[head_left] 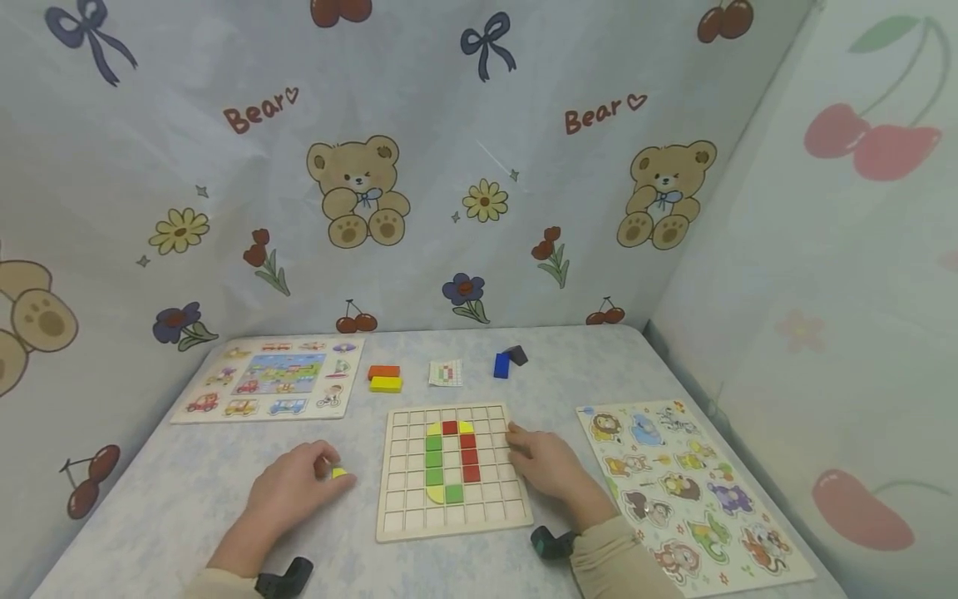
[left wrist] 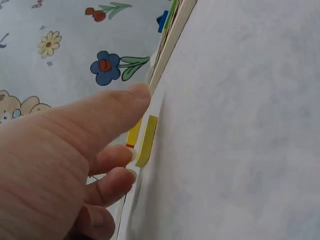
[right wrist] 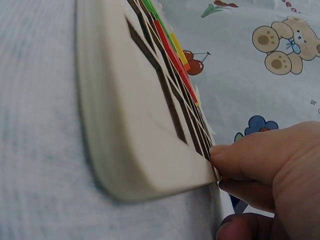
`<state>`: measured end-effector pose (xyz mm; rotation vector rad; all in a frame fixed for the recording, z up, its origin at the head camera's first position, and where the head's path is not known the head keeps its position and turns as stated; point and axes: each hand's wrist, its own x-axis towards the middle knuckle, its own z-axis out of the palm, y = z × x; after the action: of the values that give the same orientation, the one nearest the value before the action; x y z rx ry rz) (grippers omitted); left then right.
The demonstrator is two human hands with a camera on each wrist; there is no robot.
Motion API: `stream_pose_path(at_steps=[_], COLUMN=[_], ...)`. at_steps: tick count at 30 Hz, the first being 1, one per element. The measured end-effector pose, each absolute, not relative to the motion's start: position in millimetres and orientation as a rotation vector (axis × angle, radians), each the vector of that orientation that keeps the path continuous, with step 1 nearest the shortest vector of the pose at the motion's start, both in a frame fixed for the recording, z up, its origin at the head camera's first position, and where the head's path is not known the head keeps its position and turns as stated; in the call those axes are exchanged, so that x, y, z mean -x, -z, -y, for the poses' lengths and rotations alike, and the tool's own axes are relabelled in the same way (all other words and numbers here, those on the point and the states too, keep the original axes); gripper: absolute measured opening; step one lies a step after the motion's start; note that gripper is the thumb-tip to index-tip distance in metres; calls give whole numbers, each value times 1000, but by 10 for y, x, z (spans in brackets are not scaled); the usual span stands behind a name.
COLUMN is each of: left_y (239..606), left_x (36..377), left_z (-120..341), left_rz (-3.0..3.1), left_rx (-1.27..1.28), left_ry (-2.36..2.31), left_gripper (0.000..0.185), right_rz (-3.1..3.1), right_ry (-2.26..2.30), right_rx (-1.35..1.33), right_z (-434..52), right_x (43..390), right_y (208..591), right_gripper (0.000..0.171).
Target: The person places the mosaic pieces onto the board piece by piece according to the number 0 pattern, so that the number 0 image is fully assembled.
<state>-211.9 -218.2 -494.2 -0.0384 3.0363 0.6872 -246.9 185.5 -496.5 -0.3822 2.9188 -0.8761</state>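
Observation:
A wooden grid board (head_left: 395, 526) lies mid-table, bearing a ring of green squares (head_left: 434, 459), red squares (head_left: 469, 458) and yellow rounded corner pieces (head_left: 436, 494). Left of it, my left hand (head_left: 293, 487) hovers low with thumb and forefinger parted around a small yellow piece (head_left: 338, 472). In the left wrist view, the fingertips are right at one end of this flat yellow piece (left wrist: 147, 141), and the thumb is apart from it. My right hand (head_left: 550, 463) holds the board's right edge, its thumb (right wrist: 235, 155) on the rim in the right wrist view.
A vehicle puzzle board (head_left: 350, 348) lies at the back left, an animal puzzle board (head_left: 703, 499) at the right. Behind the grid board are orange (head_left: 384, 371) and yellow (head_left: 386, 385) blocks, a pattern card (head_left: 445, 373), a blue block (head_left: 501, 365) and a dark block (head_left: 516, 355).

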Motion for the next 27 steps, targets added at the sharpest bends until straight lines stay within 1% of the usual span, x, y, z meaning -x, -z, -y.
stream_pose_path(at_steps=[2, 6, 11, 14, 19, 23, 27], left_y=[4953, 4982, 4992, 4965, 4846, 4771, 4779], left_x=[2137, 2143, 2116, 2090, 2022, 1949, 1932], left_z=[2168, 2141, 2086, 1984, 1595, 1201, 863], left_rz=[-3025, -3054, -3133, -3133, -3054, -2999, -2946], left_rx=[69, 8, -108, -137, -221, -442, -671], left_ry=[-693, -696, -749, -836, -950, -896, -852], left_gripper=[43, 30, 32, 28, 21, 13, 7], right_rz=[-2924, -2933, -2935, -2932, -2930, -2930, -2928], right_ry=[879, 887, 890, 889, 879, 878, 883], right_rx=[397, 429, 431, 422, 414, 414, 423], right_z=[-1858, -1857, -1857, -1855, -1861, -1868, -1869], right_x=[2470, 2467, 2459, 2457, 2466, 2472, 2469], right_y=[4964, 4966, 4949, 4944, 4954, 4955, 4969], right_gripper=[41, 41, 41, 41, 41, 41, 41])
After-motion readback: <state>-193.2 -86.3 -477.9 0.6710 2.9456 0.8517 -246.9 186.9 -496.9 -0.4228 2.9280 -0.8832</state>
